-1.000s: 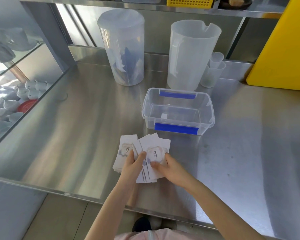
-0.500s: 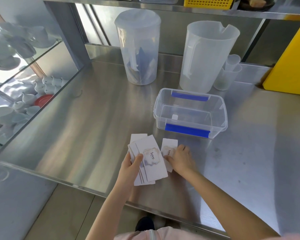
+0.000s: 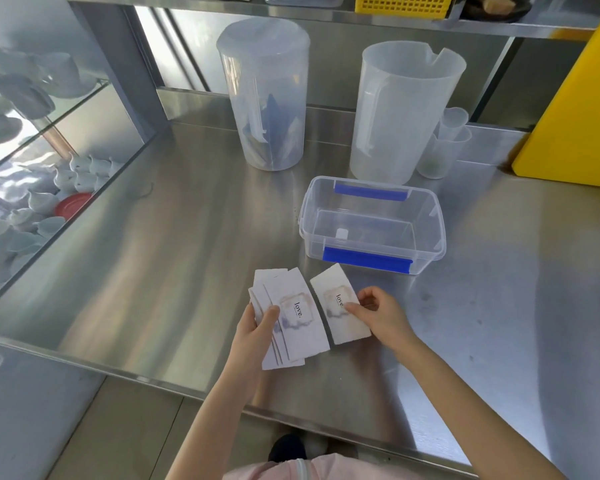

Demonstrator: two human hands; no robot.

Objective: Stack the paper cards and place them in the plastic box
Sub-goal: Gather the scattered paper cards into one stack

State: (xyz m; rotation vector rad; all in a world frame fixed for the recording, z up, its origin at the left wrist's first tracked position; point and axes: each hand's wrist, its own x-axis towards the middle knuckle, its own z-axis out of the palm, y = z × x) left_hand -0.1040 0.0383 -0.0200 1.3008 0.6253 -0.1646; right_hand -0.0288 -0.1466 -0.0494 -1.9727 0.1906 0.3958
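The steel counter (image 3: pixel 153 271) carries everything. Beyond the right hand (image 3: pixel 378 315) stands the clear plastic box (image 3: pixel 430 233) with blue clips, open and bare of cards. The left hand (image 3: pixel 255 332) grips a fanned stack of cards (image 3: pixel 291 327), thumb across the top one, printed "love." The right hand pinches a single card (image 3: pixel 340 306), also reading "love.", just beside that stack.

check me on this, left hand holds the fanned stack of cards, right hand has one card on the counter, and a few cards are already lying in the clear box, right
Not quite. The head view shows no cards in the clear plastic box yet. The rest stands: the left hand holds the fanned stack of cards, and the right hand has a single card on the steel counter.
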